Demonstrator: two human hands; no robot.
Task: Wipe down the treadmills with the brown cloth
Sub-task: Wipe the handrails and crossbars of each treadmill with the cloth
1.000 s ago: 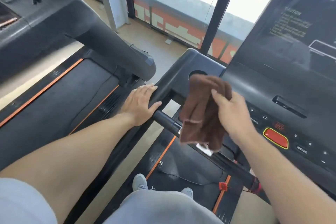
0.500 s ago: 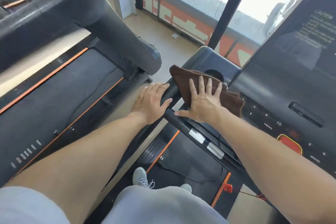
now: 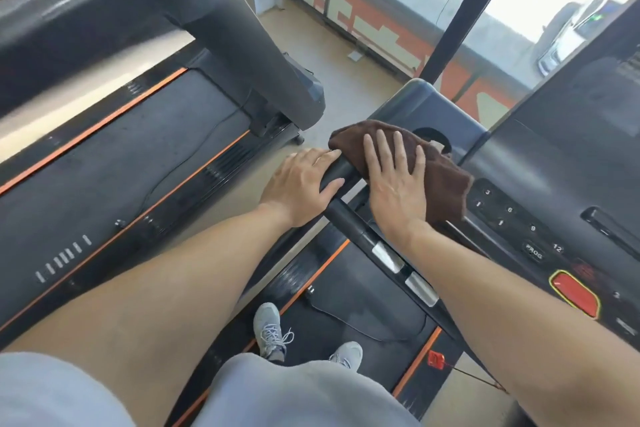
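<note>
The brown cloth [image 3: 440, 177] lies spread on the left corner of the treadmill console [image 3: 540, 163], beside its cup hole. My right hand [image 3: 394, 180] presses flat on the cloth with straight, spread fingers. My left hand [image 3: 299, 185] rests on the black handrail [image 3: 349, 222], thumb hooked under the bar and fingers draped over its top, right beside the cloth's left edge.
A second treadmill [image 3: 114, 156] stands to the left, its grey upright [image 3: 249, 55] close to my left hand. Number keys and a red stop button [image 3: 575, 293] sit on the console at right. Window frames and a low wall lie ahead. My shoes stand on the belt below.
A second ago my right hand held the cloth bunched in the air. It then laid it flat on the console corner. My left hand has stayed on the handrail.
</note>
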